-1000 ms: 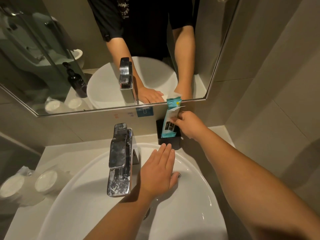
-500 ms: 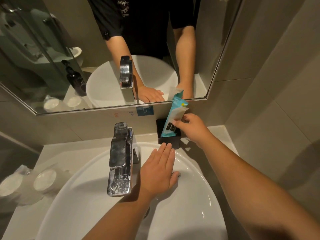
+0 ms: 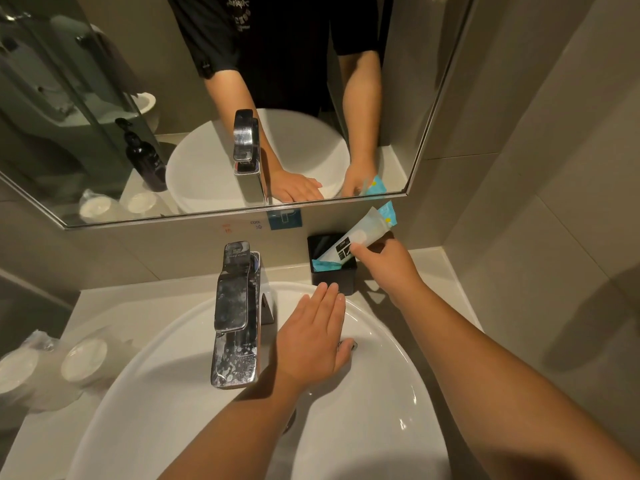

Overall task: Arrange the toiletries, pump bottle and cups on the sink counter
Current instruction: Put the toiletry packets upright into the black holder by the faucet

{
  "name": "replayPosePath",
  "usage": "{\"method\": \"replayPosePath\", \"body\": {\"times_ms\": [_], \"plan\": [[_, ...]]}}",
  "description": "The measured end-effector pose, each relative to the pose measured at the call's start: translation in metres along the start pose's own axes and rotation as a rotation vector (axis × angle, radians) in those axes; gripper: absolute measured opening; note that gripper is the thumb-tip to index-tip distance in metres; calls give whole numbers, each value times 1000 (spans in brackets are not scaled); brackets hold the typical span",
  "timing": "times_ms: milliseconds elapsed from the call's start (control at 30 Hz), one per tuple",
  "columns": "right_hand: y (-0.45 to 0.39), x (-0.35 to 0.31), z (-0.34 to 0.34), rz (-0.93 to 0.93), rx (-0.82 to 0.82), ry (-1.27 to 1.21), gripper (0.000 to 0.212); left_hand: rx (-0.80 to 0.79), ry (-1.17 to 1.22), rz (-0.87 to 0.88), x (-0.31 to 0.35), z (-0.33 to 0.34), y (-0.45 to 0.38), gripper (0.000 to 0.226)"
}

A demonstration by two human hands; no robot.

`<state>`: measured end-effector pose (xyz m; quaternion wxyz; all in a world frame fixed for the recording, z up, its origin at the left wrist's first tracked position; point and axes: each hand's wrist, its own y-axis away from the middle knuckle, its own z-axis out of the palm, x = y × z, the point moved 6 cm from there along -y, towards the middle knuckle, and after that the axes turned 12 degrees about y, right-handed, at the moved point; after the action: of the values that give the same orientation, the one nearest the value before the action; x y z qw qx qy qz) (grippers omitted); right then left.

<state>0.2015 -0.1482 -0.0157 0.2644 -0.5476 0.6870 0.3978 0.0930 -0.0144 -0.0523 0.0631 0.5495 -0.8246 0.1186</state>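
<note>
My right hand (image 3: 386,268) pinches the white and blue toiletry packets (image 3: 360,233), which lean to the right with their lower ends inside the black square holder (image 3: 337,277) at the back of the counter. My left hand (image 3: 311,337) lies flat, fingers together, on the rim of the white basin (image 3: 388,393), holding nothing. Two wrapped white cups (image 3: 83,358) stand upside down at the left on the counter (image 3: 114,303). The dark pump bottle (image 3: 143,157) shows only as a reflection in the mirror.
A chrome faucet (image 3: 237,313) rises at the basin's back, just left of my left hand. The mirror (image 3: 104,98) covers the wall above the counter. A tiled wall (image 3: 536,202) closes off the right side.
My right hand has tipped the packets from nearly upright to a steep lean toward the right, their bases staying in the holder. The left hand has stayed on the basin rim.
</note>
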Motion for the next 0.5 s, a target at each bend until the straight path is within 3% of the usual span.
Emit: {"method": "replayPosePath", "body": {"times_ms": [200, 500], "plan": [[8, 10, -5, 14, -20, 101, 64, -12, 20, 0, 0, 1, 0, 67], [60, 23, -4, -246, 73, 710, 58, -30, 28, 11, -1, 0, 0, 67]]}}
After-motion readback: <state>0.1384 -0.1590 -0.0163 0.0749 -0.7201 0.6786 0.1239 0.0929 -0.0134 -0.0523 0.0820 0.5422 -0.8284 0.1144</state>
